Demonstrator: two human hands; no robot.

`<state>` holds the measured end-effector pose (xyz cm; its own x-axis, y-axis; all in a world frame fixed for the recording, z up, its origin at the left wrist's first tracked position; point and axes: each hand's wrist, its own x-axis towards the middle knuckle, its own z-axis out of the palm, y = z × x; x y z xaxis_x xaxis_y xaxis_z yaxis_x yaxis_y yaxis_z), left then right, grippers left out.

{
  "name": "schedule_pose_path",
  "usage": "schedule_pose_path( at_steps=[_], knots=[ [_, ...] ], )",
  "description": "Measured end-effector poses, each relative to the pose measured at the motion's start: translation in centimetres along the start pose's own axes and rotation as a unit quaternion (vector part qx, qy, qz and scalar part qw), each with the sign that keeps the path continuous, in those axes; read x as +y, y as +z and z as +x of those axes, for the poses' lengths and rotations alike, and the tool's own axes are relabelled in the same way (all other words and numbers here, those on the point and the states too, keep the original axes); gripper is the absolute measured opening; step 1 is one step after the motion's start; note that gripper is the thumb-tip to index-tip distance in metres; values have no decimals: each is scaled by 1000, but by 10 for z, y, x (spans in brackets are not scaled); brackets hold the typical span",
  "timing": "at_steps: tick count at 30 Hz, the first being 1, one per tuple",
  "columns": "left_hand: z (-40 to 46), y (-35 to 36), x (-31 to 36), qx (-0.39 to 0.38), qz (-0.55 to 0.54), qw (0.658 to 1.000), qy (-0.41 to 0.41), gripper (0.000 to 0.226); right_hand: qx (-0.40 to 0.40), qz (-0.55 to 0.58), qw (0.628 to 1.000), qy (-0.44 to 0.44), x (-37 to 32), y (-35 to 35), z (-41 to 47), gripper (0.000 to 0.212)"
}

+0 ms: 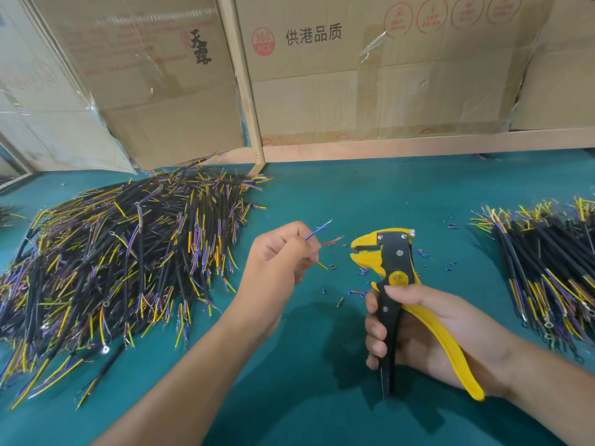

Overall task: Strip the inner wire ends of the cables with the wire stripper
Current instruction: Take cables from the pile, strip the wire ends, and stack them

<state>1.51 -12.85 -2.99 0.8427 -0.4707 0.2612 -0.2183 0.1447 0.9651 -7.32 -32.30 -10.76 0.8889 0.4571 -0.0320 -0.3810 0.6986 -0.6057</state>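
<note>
Item: cable, one piece, held in the left hand (pixel 283 252) at centre of frame; grip clenched round the cable, whose body is hidden in the fist; three inner wires fan out toward the right: blue wire (pixel 317 229) uppermost with a bare tip, red wire (pixel 331 242) in the middle with a bare tip, yellow wire (pixel 322 265) lowest, its end seemingly not yet stripped.

Item: wire stripper (pixel 394 278), yellow and black, right of centre; right hand (pixel 418 333) grasps both handles, fingers curled round the black one; jaws point left, apart from the wire ends, nothing between them.

Item: large cable pile (pixel 122 252), left of frame, on the green tabletop (pixel 322 397); second cable pile (pixel 547 268) at right edge.

Item: insulation offcuts (pixel 354 291), scattered between and around the hands.

Item: cardboard boxes (pixel 322 75) along the top of the frame.

Handling, judged: wires light, thin, limp, prone to bend away from the jaws; best pinched close behind the end being stripped; stripper rigid, held by the handles.
</note>
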Motion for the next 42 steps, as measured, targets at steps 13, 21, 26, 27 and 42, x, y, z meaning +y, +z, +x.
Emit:
schedule_pose_path(
  at_steps=[13, 21, 26, 27, 42],
  knots=[
    [-5, 1, -1, -84, 26, 995, 49, 13, -6, -166, 986, -10, -3, 53, -23, 24],
    [-6, 2, 0, -105, 26, 993, 52, 13, -55, -194, 979, -2, 2, 54, -26, 26],
    [-6, 2, 0, -110, 20, 992, 52, 15, -45, -180, 983, -10, 4, 56, -26, 28],
    [-6, 2, 0, -110, 20, 992, 51, 15, -41, -179, 983, -12, 5, 57, -26, 29],
    [-6, 5, 3, -118, 6, 993, 30, 19, 3, -142, 990, -2, 6, 65, -27, 39]
  ],
)
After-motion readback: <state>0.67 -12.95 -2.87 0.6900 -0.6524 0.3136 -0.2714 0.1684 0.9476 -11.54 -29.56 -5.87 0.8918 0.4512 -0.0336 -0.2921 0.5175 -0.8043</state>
